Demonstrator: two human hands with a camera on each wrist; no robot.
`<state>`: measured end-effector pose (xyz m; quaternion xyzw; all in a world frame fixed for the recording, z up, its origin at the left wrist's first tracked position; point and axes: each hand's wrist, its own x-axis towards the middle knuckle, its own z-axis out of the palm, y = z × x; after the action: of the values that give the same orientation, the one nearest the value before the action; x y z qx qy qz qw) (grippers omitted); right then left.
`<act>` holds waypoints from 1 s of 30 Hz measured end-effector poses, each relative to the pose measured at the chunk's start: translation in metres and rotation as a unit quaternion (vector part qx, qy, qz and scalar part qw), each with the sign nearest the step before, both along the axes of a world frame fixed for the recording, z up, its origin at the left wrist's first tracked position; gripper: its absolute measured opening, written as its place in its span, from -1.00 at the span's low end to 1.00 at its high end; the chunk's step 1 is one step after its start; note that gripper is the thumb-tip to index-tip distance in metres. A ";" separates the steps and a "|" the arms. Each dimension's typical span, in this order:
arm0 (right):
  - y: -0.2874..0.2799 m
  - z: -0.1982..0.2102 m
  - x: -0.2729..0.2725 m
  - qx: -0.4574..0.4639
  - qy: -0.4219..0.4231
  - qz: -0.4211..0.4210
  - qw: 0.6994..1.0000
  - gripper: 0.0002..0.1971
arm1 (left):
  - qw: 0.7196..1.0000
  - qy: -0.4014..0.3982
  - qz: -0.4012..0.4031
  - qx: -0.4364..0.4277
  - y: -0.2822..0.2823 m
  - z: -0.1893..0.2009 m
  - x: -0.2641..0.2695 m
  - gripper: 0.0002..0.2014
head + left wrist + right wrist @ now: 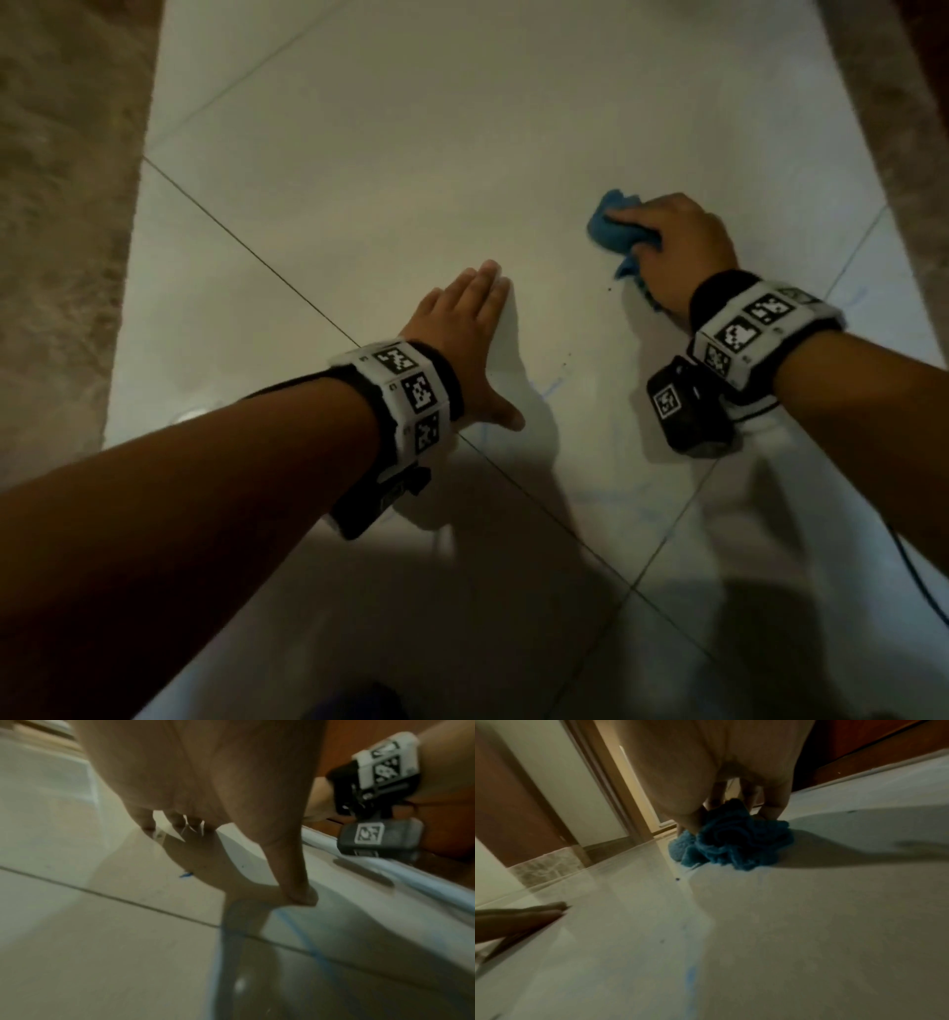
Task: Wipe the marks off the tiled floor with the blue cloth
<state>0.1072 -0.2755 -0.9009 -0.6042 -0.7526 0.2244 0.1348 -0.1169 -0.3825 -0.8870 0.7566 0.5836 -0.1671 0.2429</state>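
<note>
My right hand [667, 246] grips a bunched blue cloth [613, 228] and holds it down on the pale tiled floor [411, 154]. The right wrist view shows the crumpled blue cloth [734, 839] under my curled fingers [777, 805]. My left hand [462, 329] lies flat on the floor with straight fingers, left of the cloth and apart from it. Faint blue marks [552, 385] run across the tile between my wrists. In the left wrist view a blue line [295, 931] passes just beside my thumb [298, 888]. A blue smear [690, 977] shows near the right wrist.
Brown marbled borders [56, 231] flank the pale tiles on both sides. Dark grout lines [246, 246] cross the floor diagonally. Small dark specks [608, 289] lie near the cloth. A thin dark cable [919, 580] trails at the right edge. A wall and door frame [618, 787] stand beyond.
</note>
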 end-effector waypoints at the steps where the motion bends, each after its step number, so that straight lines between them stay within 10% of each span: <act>1: 0.002 -0.002 0.001 0.001 -0.010 -0.009 1.000 -0.54 | 1.000 0.001 0.001 0.000 0.001 0.001 0.000 0.40; 10: -0.053 0.006 -0.039 -0.014 -0.011 0.225 0.974 -0.54 | 0.998 0.038 0.033 -0.038 0.001 0.018 0.012 0.39; 16: 0.000 0.007 -0.023 -0.042 0.029 0.064 0.997 -0.54 | 0.994 0.035 0.095 -0.048 -0.026 0.053 0.001 0.35; 25: -0.087 0.012 -0.060 -0.079 0.068 0.202 0.974 -0.55 | 0.987 0.032 0.142 -0.070 -0.027 0.036 0.011 0.38; 30: -0.037 0.027 -0.021 -0.043 0.078 0.112 0.990 -0.52 | 0.998 0.001 0.043 -0.040 0.015 0.027 0.032 0.43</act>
<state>0.0857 -0.3127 -0.8735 -0.5020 -0.7925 0.3164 0.1411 -0.0853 -0.3680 -0.8597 0.7203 0.6087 -0.1808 0.2791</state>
